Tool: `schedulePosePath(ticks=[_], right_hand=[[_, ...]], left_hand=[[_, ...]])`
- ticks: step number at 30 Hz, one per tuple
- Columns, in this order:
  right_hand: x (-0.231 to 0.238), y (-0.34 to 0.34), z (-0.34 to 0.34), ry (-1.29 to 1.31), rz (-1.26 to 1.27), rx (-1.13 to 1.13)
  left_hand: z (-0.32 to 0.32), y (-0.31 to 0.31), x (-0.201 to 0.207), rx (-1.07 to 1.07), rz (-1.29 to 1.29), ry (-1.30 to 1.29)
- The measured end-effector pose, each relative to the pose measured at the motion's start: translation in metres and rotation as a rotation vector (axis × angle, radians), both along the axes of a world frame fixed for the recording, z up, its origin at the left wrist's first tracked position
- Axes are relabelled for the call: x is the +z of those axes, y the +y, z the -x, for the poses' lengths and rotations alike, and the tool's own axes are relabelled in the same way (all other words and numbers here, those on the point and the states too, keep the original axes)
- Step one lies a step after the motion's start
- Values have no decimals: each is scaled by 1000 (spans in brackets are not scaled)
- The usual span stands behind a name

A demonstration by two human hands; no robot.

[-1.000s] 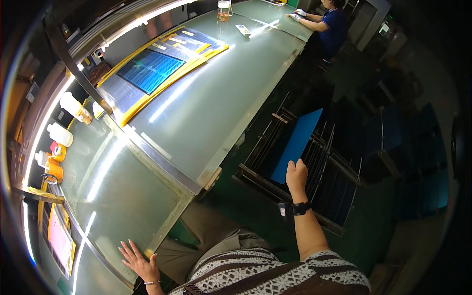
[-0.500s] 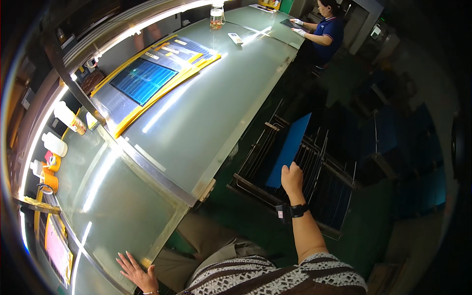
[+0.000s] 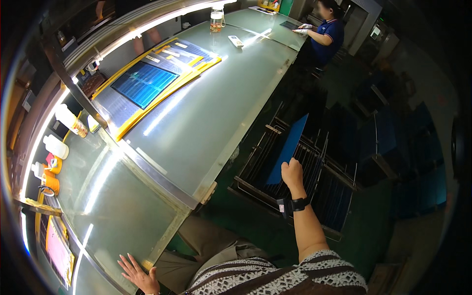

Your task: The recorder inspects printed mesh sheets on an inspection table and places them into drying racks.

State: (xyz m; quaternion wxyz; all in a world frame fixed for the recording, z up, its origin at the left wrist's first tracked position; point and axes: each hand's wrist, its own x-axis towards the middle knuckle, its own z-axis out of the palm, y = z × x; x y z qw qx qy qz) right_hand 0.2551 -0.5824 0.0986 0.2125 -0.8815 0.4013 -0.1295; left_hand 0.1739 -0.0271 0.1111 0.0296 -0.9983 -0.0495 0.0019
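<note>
My right hand [image 3: 292, 175] is closed on the near edge of a thin blue panel [image 3: 290, 147]. The panel stands tilted on edge in a dark wire rack [image 3: 309, 169], to the right of the table. Its lower part is lost among the rack's bars. My left hand [image 3: 137, 273] lies on the glass-like tabletop [image 3: 123, 196] near its front corner, fingers spread, holding nothing. Farther up the table lies a blue patterned sheet [image 3: 144, 83] on a yellow-edged frame [image 3: 110, 110].
A white handheld device [image 3: 236, 41] and a clear bottle [image 3: 216, 20] stand toward the far end. White bottles [image 3: 56, 146] and orange tape rolls [image 3: 50, 184] line the left edge. A person [image 3: 327, 37] in white gloves works at the table's far right. More racks [image 3: 388, 137] stand at right.
My right hand has shifted very slightly up, still on the blue panel, which leans a little differently. The other person's gloved hands have come together. My left hand stays put.
</note>
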Motion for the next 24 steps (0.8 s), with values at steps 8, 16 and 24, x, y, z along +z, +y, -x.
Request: schedulePosePath(ticks=[8, 16, 24], right_hand=[[-34, 6, -41, 260, -21, -12], [-81, 77, -8, 119, -13, 790], [-38, 239, 17, 597, -812, 1325]], left_hand=[[-8, -10, 11, 17, 61, 75], [98, 42, -16, 441, 125, -713], [536, 40, -281, 1513, 876, 175]])
